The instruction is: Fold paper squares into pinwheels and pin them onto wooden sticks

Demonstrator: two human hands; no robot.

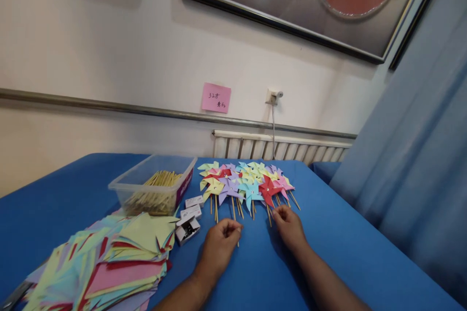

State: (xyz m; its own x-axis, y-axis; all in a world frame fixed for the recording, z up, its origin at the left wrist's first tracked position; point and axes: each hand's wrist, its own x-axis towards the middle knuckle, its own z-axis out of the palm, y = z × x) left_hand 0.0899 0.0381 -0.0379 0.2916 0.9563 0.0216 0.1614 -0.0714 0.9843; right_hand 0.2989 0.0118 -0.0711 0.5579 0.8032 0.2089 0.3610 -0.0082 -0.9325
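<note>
Several paper pinwheels (pixel 245 182) on wooden sticks lie in rows on the blue tablecloth (pixel 328 243). My left hand (pixel 219 245) rests on the cloth with its fingers curled at the stick end of a purple pinwheel (pixel 229 188). My right hand (pixel 290 227) lies just right of it, fingertips pinched at the stick ends below a red pinwheel (pixel 268 188). What either hand grips is too small to make out.
A clear plastic box (pixel 153 185) of wooden sticks stands at centre left. Small white boxes (pixel 189 221) lie beside it, one open. A pile of coloured paper squares (pixel 109 262) fills the near left. A blue curtain (pixel 419 155) hangs at right.
</note>
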